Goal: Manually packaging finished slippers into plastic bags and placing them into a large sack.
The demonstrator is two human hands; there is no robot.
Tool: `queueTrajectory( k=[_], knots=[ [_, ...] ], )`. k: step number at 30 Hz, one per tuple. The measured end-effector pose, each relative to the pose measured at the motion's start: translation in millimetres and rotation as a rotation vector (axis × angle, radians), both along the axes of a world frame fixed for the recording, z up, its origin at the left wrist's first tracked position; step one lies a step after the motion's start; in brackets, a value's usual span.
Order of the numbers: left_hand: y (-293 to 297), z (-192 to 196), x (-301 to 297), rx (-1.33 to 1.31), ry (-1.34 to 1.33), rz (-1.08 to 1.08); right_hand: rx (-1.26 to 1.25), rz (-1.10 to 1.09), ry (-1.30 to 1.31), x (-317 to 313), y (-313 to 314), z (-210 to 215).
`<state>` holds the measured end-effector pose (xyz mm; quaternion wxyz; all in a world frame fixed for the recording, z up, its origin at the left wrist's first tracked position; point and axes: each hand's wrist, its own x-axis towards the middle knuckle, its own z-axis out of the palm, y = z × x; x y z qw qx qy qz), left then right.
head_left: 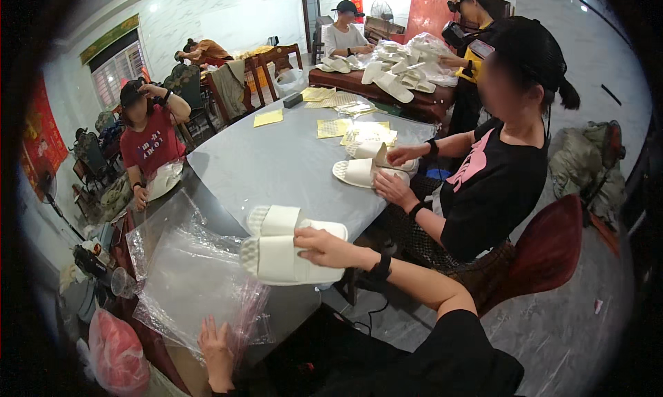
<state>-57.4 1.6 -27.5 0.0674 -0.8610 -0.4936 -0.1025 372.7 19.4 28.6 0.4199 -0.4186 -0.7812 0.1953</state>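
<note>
My right hand (324, 248) grips a pair of white slippers (276, 260), held side by side above the near part of the grey table (235, 158). Its fingers wrap over the inner edge of the nearer slipper. At the table's lower left lies a stack of clear plastic bags (183, 297). My left hand (217, 347) rests with fingers spread on the near edge of that stack. Nothing shows gripped in it.
To the right, a co-worker handles another pair of white slippers (359, 170). Yellow printed sheets (334, 128) lie farther back. A heap of slippers (397, 79) covers the far table. A red plastic bag (119, 352) sits at lower left; a red chair (545, 255) stands at right.
</note>
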Motion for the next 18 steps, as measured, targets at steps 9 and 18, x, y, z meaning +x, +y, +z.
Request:
queueTrajectory(
  k=[9,18],
  knots=[
    [3.8,-8.4,-3.7,0.021,-0.34,-0.019,-0.122,0.394,-0.237,-60.0,-35.8,15.8],
    [-28.7,41.6,19.5,0.073,-0.356,0.049,-0.081,0.558,-0.364,-104.1,-40.1,7.8]
  ],
)
